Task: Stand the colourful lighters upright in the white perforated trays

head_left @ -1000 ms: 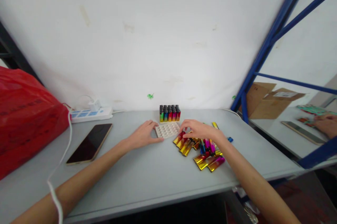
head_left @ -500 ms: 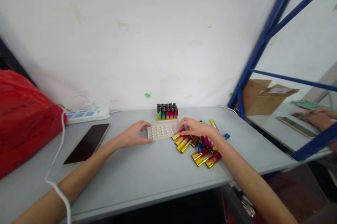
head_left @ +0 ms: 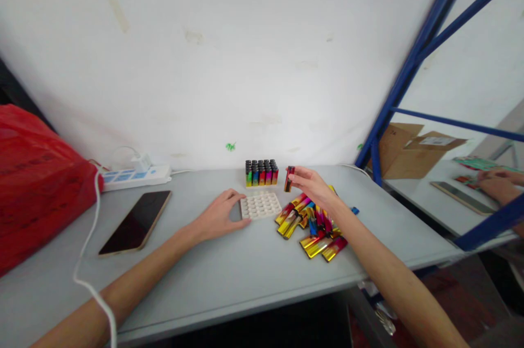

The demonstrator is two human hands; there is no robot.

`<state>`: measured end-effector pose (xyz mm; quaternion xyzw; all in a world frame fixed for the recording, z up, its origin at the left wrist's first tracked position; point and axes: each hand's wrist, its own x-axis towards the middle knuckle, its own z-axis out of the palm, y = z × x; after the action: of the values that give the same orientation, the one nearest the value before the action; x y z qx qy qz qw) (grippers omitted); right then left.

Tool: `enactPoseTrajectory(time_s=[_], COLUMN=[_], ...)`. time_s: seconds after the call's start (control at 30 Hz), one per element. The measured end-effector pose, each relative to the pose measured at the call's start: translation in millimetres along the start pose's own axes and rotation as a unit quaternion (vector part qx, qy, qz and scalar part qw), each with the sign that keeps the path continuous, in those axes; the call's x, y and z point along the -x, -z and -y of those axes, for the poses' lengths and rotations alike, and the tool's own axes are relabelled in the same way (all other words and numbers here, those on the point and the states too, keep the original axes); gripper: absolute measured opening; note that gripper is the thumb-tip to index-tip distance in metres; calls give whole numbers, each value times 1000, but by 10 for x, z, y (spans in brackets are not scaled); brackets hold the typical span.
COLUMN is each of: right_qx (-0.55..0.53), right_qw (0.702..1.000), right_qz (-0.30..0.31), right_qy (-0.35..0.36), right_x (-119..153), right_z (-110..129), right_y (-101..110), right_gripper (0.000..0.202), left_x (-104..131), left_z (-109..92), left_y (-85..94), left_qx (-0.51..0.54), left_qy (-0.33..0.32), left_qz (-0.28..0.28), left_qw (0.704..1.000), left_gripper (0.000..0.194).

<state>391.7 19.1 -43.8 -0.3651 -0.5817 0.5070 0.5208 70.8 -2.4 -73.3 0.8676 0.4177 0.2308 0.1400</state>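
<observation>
1. The right hand (head_left: 309,185) pinches one reddish lighter (head_left: 290,178) between thumb and fingertips, holding it nearly upright at the hand's left side.
2. That lighter is beyond the far right corner of the white tray (head_left: 261,206), apart from it, and to the right of the upright block of lighters (head_left: 262,173).
3. The left hand (head_left: 221,216) arches around the tray's left end, thumb at the near corner and fingers at the far one; from this angle I cannot tell whether they grip it or merely rest there.
4. The tray lies flat on the grey table (head_left: 213,288), between the two hands, its rows of round hollows facing up.
5. Just behind the tray, near the wall (head_left: 262,64), the block of lighters stands in tight rows, black tops uppermost, bodies in several colours.
6. The loose pile of lighters (head_left: 313,226) lies to the right of the tray, below the right hand and partly hidden by its forearm; gold, red, pink and blue show among them.
7. Left of the left hand, well apart from the tray, lies a dark-screened phone (head_left: 136,223); behind it is a white power strip (head_left: 137,177).
</observation>
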Motion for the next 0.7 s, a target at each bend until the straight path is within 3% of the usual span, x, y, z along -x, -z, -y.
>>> enactPoseTrajectory(time_s=[0.1,0.23,0.33,0.43,0.6,0.7], right_qx=[-62,-103,-87,-41,58,153], right_qw=[998,993,991,993,997,985], right_qz=[-7,45,82,84,35,-10], right_qy=[-12,-27,-54,-65,21,81], right_x=[35,38,-49,-169,-221,-160], right_z=[9,45,77,88,-17,-100], right_y=[-110,-243,-370,-547,-865,-954], right_gripper=[45,42,45,45,50,53], left_x=[0,-1,6,10,-2,-8], left_z=[-47,-14,8,15,38,53], left_y=[-49,-45,-42,-52,-64,-62], left_qx=[-4,-25,-50,-36,-1,3], left_qy=[-7,9,28,23,21,26], left_qz=[-1,-7,-19,-31,-36,-32], left_qw=[1000,1000,998,999,999,999], left_gripper=[59,65,74,68,66,68])
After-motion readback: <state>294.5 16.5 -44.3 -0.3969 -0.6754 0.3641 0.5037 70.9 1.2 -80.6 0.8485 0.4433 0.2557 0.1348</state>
